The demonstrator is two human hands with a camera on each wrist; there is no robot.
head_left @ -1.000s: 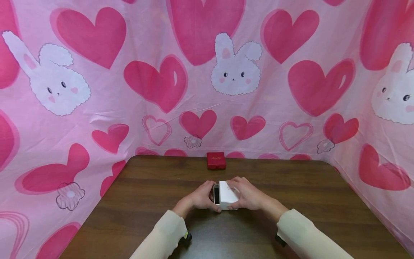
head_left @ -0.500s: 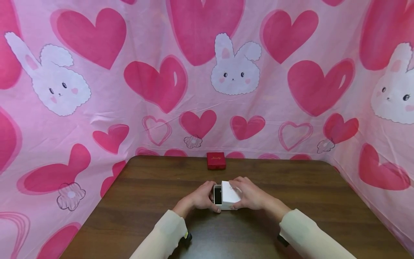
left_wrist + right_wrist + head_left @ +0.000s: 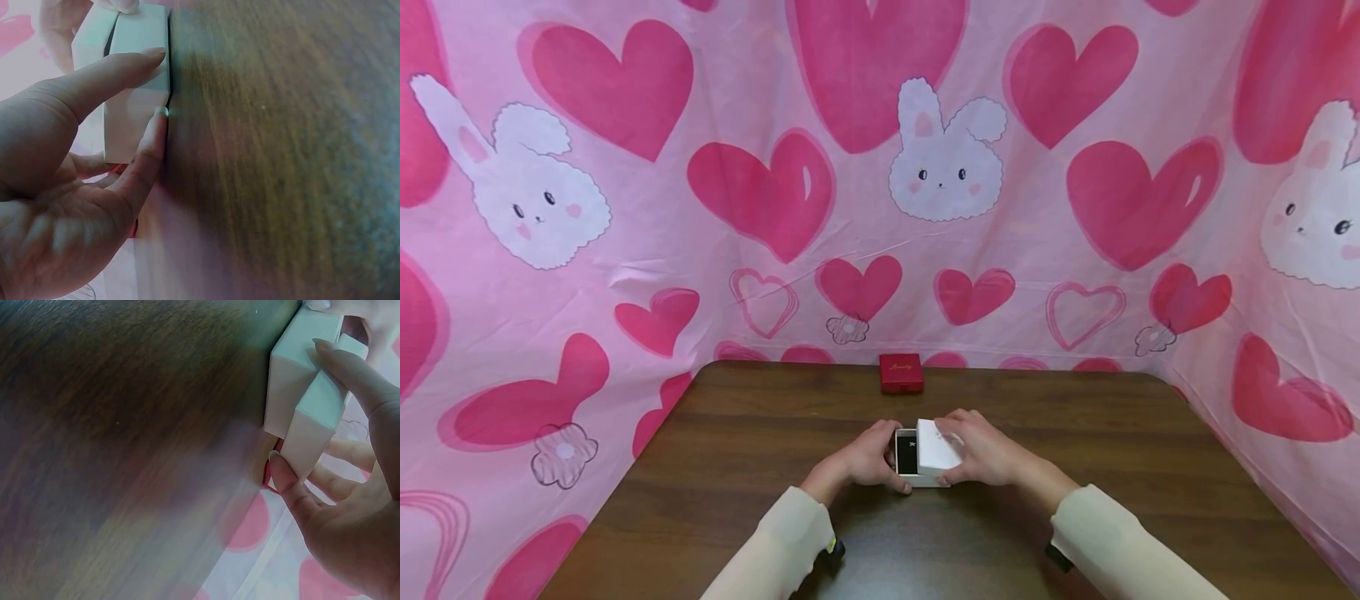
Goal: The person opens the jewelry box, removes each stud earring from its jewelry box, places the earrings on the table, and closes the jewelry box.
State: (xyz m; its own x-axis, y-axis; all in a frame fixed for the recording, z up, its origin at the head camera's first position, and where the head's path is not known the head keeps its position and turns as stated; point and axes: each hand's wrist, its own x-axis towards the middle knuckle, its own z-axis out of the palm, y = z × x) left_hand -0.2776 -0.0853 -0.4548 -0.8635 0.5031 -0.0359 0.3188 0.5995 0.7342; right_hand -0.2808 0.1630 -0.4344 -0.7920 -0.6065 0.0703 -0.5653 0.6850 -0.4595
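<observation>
White lid (image 3: 936,454) held askew over white box base (image 3: 921,481)

In the head view, the white box base is held at its left end by the left hand (image 3: 868,457), gripped between thumb and fingers, on the wooden table (image 3: 775,425); the white lid is held from its right side by the right hand (image 3: 988,454), thumb at the near edge and fingers at the far one; the right part of the base is covered by the lid, while at the left a black insert (image 3: 907,458) with a small white mark is left exposed; a red box (image 3: 901,373) with gold lettering is set at the far table edge, well apart from both hands; the scene is enclosed by a pink backdrop (image 3: 865,233) printed with hearts and rabbits.

In the left wrist view, the base's near wall is crossed by the left thumb; a lower finger is laid along the base close to the tabletop; a narrow dark gap is seen between base and lid.

In the right wrist view, the lid is tilted relative to the base and is carried past its right end; it is pinched between the right thumb and fingers; the red box is mostly hidden behind.
</observation>
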